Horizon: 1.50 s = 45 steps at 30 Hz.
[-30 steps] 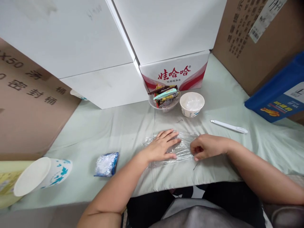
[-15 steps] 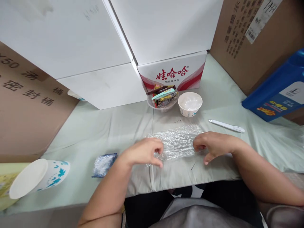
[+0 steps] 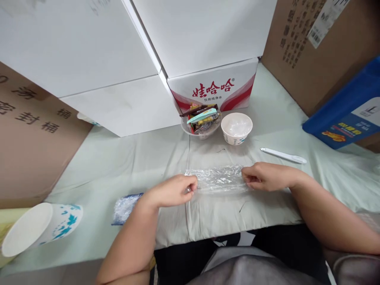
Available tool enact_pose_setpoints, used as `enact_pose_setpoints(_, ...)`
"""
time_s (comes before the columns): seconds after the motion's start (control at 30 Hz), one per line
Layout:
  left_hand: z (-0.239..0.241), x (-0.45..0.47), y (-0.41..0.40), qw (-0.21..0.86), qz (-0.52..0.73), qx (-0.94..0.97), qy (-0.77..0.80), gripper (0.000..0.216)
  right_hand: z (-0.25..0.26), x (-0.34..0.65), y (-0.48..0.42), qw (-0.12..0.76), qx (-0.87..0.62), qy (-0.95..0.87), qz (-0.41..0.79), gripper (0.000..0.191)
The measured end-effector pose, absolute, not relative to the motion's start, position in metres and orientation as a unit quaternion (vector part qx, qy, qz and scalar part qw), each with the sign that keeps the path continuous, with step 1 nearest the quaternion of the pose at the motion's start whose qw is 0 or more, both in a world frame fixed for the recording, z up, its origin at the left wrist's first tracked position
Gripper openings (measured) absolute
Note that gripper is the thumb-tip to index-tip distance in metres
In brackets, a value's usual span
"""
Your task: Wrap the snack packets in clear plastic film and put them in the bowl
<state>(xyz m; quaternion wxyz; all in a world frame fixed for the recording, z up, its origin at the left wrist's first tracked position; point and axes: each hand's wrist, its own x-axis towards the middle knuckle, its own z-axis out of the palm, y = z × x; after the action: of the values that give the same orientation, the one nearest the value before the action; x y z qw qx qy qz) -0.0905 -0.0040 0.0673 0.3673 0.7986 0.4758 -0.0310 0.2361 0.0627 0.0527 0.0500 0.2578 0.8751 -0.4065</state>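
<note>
A crinkled sheet of clear plastic film (image 3: 219,178) lies folded into a narrow strip on the pale green cloth (image 3: 124,162) in front of me. My left hand (image 3: 170,191) pinches the strip's left end, fingers closed. At the right end, my right hand (image 3: 263,176) grips the film with its fingers curled. Both hands rest on the cloth.
Behind the film stand a clear bowl of wrapped snacks (image 3: 202,120) and a paper bowl (image 3: 236,127). A white pen-like tool (image 3: 283,155) lies to the right. A blue packet (image 3: 126,206) and a tipped paper cup (image 3: 35,227) are at the left. Cardboard boxes (image 3: 208,35) wall in the back and sides.
The left hand went from lying flat on the spread film to pinching its left end. The film has been folded from a wide sheet into a narrow strip.
</note>
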Motion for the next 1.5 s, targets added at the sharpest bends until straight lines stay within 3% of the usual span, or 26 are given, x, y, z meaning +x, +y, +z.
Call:
enact_pose_setpoints(0.2,0.047,-0.101,0.013,0.337,0.061,0.730,0.591,0.012,0.044,0.227,0.068,0.002,0.397,0.828,-0.396,0.004)
enact_pose_setpoints(0.43,0.042,-0.098,0.019,0.248,0.043,0.706,0.662,0.014,0.033,0.211,0.067,0.006,0.492,0.830,-0.261,0.011)
enact_pose_setpoints(0.7,0.042,-0.091,0.025,0.119,-0.034,0.677,0.726,0.018,0.027,0.201,0.064,0.025,0.543,0.814,-0.203,0.020)
enact_pose_setpoints(0.93,0.036,-0.087,0.027,0.092,-0.072,0.667,0.736,0.024,0.026,0.195,0.058,0.047,0.566,0.805,-0.173,0.022)
enact_pose_setpoints(1.07,0.037,-0.090,0.025,0.061,-0.038,0.653,0.754,0.028,0.023,0.196,0.055,0.028,0.564,0.819,-0.097,0.026)
enact_pose_setpoints(1.17,0.038,-0.089,0.019,-0.032,0.023,0.650,0.759,0.026,0.022,0.201,0.059,-0.020,0.545,0.836,-0.064,0.029)
enact_pose_setpoints(1.27,0.037,-0.076,0.009,-0.061,0.060,0.689,0.720,0.020,0.023,0.207,0.064,-0.029,0.522,0.845,-0.112,0.018)
enact_pose_setpoints(1.37,0.031,-0.053,-0.005,0.019,0.051,0.762,0.645,0.024,0.030,0.211,0.064,-0.033,0.485,0.856,-0.176,0.013)
enact_pose_setpoints(1.5,0.021,-0.030,-0.018,0.052,0.020,0.808,0.587,0.037,0.044,0.218,0.058,-0.043,0.398,0.843,-0.360,0.013)
